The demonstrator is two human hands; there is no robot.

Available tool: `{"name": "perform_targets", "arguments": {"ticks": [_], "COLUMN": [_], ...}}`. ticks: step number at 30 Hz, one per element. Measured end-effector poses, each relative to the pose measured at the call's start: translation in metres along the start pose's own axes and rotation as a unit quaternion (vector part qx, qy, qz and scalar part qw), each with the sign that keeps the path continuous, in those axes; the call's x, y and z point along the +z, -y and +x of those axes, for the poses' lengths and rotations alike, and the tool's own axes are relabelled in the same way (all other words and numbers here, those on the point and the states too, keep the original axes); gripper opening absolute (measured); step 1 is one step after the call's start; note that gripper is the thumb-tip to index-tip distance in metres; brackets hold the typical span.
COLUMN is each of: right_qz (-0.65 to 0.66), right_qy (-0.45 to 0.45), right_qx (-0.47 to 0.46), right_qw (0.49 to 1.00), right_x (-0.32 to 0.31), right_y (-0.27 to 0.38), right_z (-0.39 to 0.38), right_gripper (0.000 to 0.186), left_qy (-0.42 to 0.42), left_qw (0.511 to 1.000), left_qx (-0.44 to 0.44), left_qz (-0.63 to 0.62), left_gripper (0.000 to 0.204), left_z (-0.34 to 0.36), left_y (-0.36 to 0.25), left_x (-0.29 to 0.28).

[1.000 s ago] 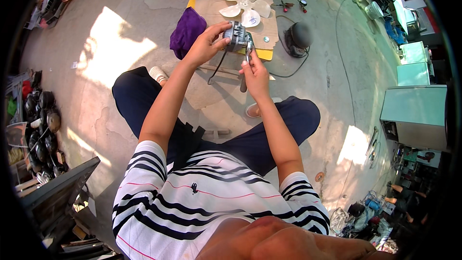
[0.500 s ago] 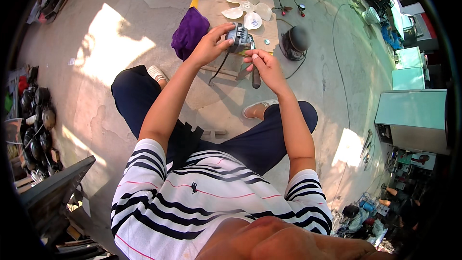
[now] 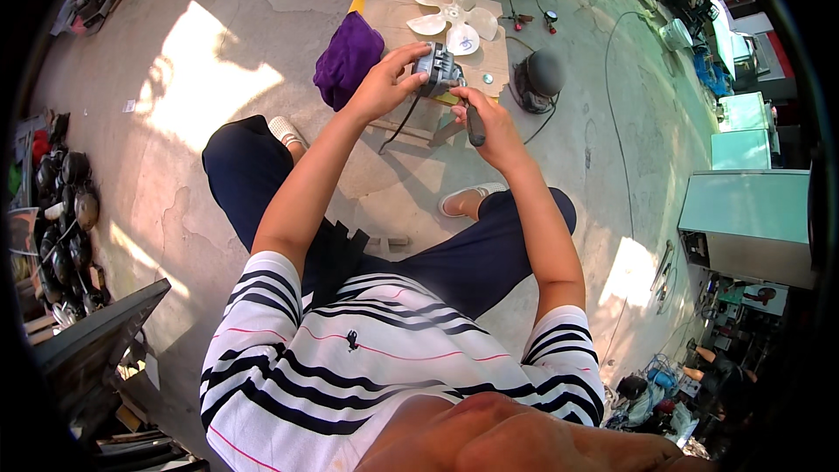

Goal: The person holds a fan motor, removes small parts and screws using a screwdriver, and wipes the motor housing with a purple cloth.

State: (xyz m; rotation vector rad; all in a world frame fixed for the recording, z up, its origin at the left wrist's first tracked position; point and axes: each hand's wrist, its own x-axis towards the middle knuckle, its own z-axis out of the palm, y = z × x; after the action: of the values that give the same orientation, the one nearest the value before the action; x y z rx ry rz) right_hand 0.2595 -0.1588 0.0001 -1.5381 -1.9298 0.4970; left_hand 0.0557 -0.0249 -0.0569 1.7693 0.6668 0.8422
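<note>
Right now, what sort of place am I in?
Probably a repair workshop: the left hand holds a small grey motor, a white fan blade lies on cardboard, and dark rounded machine parts are piled at the left.

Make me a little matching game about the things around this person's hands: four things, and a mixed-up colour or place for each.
Things:
1. Fan blade
2. Cloth
3. Motor
4. Dark-handled tool

Colours or places:
A. In the right hand
B. White, lying on cardboard
C. In the left hand
D. Purple

Right pairs: 1-B, 2-D, 3-C, 4-A.
</note>
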Motion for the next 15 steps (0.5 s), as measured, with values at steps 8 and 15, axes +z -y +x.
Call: {"name": "perform_targets", "arguments": {"ticks": [8,15], "right_qz": [-0.042,-0.080], "right_qy": [-0.071,-0.105], "right_qx": [-0.049,-0.094], "right_qw": [0.995,0.987], "right_x": [-0.001,-0.006], "right_y": [-0.014,-0.022], "right_z": [0.005,0.010], "right_gripper": [0.041,0.033], "left_qy": [-0.013,-0.045], "left_qw": [1.000,0.998], "left_qx": [0.011,0.020], "left_qz": [-0.010,-0.042], "left_gripper": [0.049,0.049], "left_z": [-0.001,-0.006], "left_y": [0.004,0.003], "left_x": [0.003,0.013]}}
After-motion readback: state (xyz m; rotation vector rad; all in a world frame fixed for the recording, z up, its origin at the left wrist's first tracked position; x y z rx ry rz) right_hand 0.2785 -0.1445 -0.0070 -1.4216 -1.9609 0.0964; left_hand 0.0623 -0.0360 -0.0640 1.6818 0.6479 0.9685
